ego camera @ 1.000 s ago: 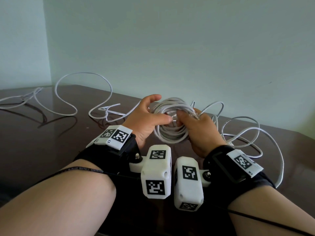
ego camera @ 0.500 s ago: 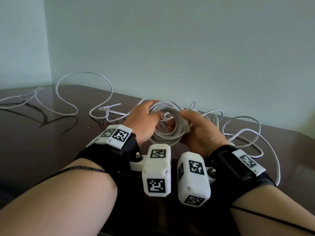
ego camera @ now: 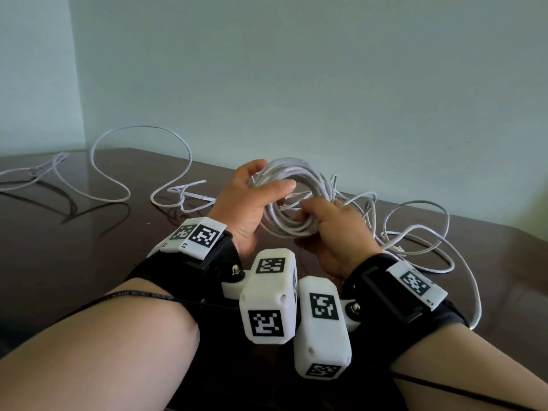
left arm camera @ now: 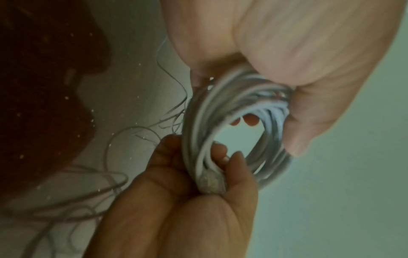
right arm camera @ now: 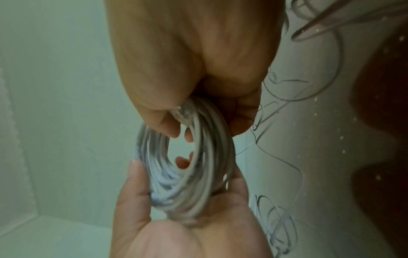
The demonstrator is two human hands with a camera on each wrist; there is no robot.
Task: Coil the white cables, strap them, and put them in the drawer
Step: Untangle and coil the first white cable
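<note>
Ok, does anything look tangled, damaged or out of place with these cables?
Nothing looks damaged. The left hand and right hand hold a fairly even coil. Loose white cable lies in overlapping, possibly tangled loops on the table at right; more cable sprawls at left. No strap shows.

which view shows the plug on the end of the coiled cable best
The left wrist view. There the clear plug sits at the bottom of the coil, pinched by the right hand. The right wrist view shows it too, but blurrier and partly behind the fingers. In the head view I cannot pick it out.
</note>
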